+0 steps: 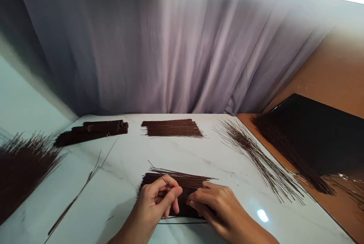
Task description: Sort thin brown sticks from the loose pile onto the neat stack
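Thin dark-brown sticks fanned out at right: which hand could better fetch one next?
Probably the right hand: it is nearer the fanned sticks, while the left hand would have to reach past it.

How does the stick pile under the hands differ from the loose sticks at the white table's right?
The stick pile is packed densely; the loose sticks fan out with gaps. The stick pile runs mostly left to right; the loose sticks slant. Both contain thin, dark strands.

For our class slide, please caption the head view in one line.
Left hand and right hand at a pile of thin dark-brown sticks on a white, grey-veined table, grey-purple curtain behind.
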Action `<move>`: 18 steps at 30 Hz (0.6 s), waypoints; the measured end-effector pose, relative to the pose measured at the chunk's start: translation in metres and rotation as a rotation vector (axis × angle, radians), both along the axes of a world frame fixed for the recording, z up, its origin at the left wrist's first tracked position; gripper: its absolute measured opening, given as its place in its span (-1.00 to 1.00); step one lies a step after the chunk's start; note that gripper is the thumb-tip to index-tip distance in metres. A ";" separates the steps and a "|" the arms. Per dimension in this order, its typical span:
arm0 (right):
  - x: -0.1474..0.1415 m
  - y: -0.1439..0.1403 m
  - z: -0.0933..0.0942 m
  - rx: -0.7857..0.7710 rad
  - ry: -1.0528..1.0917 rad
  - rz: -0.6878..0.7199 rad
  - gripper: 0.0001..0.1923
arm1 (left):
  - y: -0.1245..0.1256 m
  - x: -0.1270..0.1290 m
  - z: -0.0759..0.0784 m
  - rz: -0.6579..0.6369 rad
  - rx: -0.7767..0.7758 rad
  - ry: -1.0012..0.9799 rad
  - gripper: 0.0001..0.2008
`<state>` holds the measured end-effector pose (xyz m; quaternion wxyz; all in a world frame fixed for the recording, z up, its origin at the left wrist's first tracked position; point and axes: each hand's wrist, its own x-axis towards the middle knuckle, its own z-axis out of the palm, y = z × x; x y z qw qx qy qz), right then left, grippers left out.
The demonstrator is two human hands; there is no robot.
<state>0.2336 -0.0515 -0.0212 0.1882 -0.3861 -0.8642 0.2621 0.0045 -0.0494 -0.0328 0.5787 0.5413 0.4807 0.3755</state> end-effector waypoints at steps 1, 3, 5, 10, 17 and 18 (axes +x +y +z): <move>0.002 0.000 0.000 -0.014 0.006 -0.007 -0.76 | 0.000 0.000 -0.001 0.034 -0.008 0.007 -0.65; 0.010 0.002 0.002 -0.060 0.043 -0.048 -0.79 | 0.001 0.000 -0.001 0.075 -0.030 0.016 -0.67; 0.020 0.006 0.005 -0.104 0.073 -0.094 -0.76 | 0.001 -0.001 0.000 0.062 -0.031 0.049 -0.68; 0.037 0.014 0.011 0.020 0.005 -0.092 -0.80 | -0.002 -0.003 -0.010 -0.123 0.015 0.232 -0.75; 0.019 0.011 0.021 0.447 -0.045 -0.026 -0.70 | -0.002 0.003 -0.017 -0.259 -0.025 0.332 -0.82; 0.012 0.009 0.021 0.563 -0.053 -0.031 -0.61 | -0.003 0.005 -0.015 -0.278 -0.002 0.355 -0.84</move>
